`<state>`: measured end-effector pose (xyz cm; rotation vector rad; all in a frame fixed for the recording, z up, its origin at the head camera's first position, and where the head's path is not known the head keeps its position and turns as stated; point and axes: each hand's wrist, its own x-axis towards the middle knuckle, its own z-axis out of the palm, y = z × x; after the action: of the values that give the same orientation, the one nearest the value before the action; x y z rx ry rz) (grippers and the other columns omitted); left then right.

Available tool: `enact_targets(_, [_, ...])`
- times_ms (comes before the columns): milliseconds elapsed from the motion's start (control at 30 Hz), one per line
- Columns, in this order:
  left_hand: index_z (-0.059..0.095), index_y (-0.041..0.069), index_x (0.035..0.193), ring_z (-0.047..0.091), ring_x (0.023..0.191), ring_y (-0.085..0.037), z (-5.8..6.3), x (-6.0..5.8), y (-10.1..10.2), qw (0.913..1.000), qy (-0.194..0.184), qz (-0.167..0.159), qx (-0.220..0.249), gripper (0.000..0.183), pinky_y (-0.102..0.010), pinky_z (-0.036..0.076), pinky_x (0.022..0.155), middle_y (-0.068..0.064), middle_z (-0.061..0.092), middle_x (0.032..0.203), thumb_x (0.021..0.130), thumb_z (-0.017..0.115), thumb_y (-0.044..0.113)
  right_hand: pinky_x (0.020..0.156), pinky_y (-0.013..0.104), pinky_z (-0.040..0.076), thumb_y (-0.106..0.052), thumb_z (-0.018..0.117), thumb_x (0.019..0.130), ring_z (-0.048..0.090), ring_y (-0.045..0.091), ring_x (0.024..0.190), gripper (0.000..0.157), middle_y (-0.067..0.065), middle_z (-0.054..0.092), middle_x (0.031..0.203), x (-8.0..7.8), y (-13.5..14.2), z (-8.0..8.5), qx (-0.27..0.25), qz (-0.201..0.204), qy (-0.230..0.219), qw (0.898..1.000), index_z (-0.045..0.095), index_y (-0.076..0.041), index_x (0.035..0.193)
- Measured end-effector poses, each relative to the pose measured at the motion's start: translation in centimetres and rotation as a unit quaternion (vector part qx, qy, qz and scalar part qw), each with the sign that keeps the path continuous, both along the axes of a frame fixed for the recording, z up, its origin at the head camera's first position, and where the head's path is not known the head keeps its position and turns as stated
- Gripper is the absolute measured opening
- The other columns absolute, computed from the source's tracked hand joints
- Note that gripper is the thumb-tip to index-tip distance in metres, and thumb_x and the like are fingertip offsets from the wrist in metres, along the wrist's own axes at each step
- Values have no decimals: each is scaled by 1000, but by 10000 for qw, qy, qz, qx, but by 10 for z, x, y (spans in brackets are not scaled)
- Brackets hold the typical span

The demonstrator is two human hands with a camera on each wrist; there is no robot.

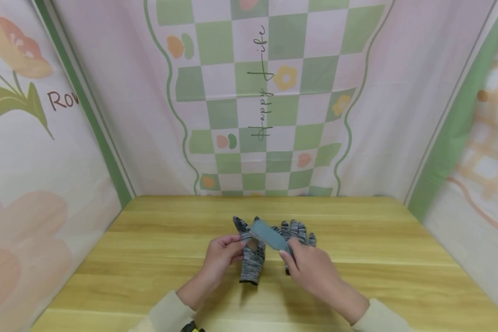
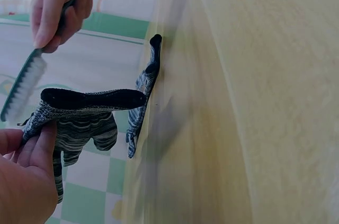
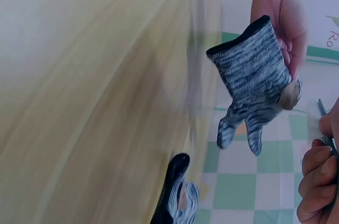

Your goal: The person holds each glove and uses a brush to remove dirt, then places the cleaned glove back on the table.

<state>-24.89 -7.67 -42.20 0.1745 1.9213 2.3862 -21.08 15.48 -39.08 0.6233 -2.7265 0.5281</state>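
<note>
While pinching grey-striped glove point(image 1: 253, 265) at its side edge with left hand point(image 1: 223, 254), grips blue-green brush point(image 1: 270, 236) in right hand point(image 1: 315, 269), close by the glove's upper part; can't tell if touching. Holding glove raised above yellowish wood-grain table point(image 1: 149, 267). Right of held glove, on the table: matching second glove point(image 1: 294, 231), partly behind right hand. Beyond held glove: pale backdrop point(image 1: 288, 108), green-white checks, sideways "Happy Life" lettering. Off to its left: flower-printed sheet point(image 1: 20, 152). Off to its right: orange-checked sheet point(image 1: 489, 143), green-edged.
</note>
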Motion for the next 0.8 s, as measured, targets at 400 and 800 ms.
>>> enact_targets(400, [58, -17, 110, 67, 74, -11, 0, -1, 0, 10000, -20, 24, -19, 27, -29, 59, 75, -8, 70, 87, 89, 62, -1, 39, 20, 29, -24, 59, 98, 32, 4, 45, 16, -10, 38, 58, 2, -9, -8, 3, 73, 48, 10000, 54, -11, 91])
enact_targets(800, [56, -18, 114, 67, 74, -11, 2, -3, -2, 9999, -44, 148, -30, 31, -25, 58, 72, -9, 70, 89, 90, 62, 0, 38, 20, 29, -28, 57, 99, 31, 3, 43, 18, -11, 37, 57, 7, -2, -14, -56, 115, -29, 9999, 53, -13, 90])
